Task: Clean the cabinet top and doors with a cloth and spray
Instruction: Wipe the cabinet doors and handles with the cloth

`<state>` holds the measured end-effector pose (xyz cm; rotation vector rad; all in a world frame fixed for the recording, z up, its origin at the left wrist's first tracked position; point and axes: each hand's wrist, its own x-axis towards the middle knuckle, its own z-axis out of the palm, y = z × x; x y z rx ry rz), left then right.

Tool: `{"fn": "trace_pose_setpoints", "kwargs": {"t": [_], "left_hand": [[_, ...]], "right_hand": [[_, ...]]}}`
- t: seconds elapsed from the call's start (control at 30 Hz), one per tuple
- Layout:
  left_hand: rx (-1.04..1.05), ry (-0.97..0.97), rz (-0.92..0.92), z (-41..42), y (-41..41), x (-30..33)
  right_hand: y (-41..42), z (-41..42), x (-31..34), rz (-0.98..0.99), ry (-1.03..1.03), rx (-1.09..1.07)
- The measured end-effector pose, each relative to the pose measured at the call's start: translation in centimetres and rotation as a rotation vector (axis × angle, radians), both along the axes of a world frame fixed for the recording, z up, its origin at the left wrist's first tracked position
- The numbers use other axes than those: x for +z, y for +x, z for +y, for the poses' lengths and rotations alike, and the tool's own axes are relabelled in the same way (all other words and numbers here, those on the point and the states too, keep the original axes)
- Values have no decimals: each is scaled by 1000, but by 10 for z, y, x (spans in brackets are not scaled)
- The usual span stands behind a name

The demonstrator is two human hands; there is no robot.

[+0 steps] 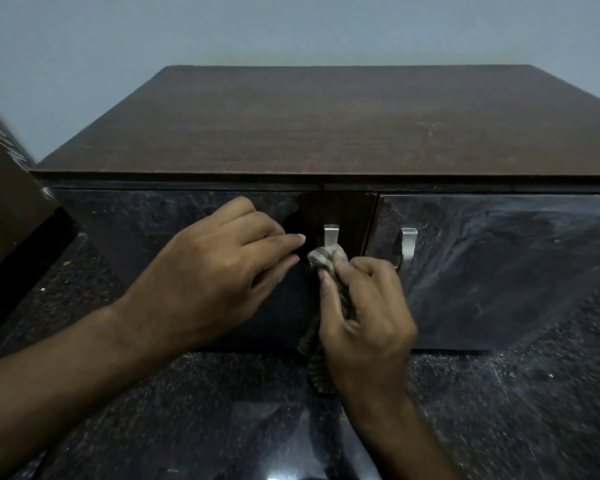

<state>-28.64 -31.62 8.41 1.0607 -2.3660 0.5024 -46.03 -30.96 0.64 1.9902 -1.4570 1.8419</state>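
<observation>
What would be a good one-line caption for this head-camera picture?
Right hand rubs a cloth at the left door's handle while the left hand rests on the door.

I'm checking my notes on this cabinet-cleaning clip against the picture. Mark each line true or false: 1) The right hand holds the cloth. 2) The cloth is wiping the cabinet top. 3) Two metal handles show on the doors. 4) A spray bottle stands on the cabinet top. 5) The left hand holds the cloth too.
1) True: the right hand grips the cloth.
2) False: the cloth is at the left door handle, on the front; the cabinet top is untouched.
3) True: that handle and the right door handle.
4) False: no spray bottle is in view.
5) False: the left hand rests against the left door, its fingers straight, holding nothing.
</observation>
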Motion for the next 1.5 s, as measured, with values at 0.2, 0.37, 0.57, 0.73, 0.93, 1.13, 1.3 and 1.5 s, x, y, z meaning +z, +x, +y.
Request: {"fn": "trace_pose_setpoints", "kwargs": {"t": [0.2,0.37,0.57,0.73,0.93,1.13,1.3,1.5], "left_hand": [[-16,-23,-4,-2,-7,1],[-14,-19,2,-3,-5,-2],[-18,-56,35,-5,-11,0],[-35,-10,-6,-8,-8,-6],[-86,5,-15,-13,-9,-11],[-64,44,-73,-16,-6,-14],[-74,26,-82,-17,-9,-14],[-65,43,-71,-16,-12,-16]], "right_hand": [[8,-12,15,-66,-15,-40],[6,4,-18,18,26,-39],[16,-7,1,-122,-29,-38],[15,1,-11,-253,105,-18],[13,-2,-10,-367,255,45],[11,-2,-12,-438,330,69],[8,-11,1,-563,155,-1],[18,4,-23,-254,107,26]]}}
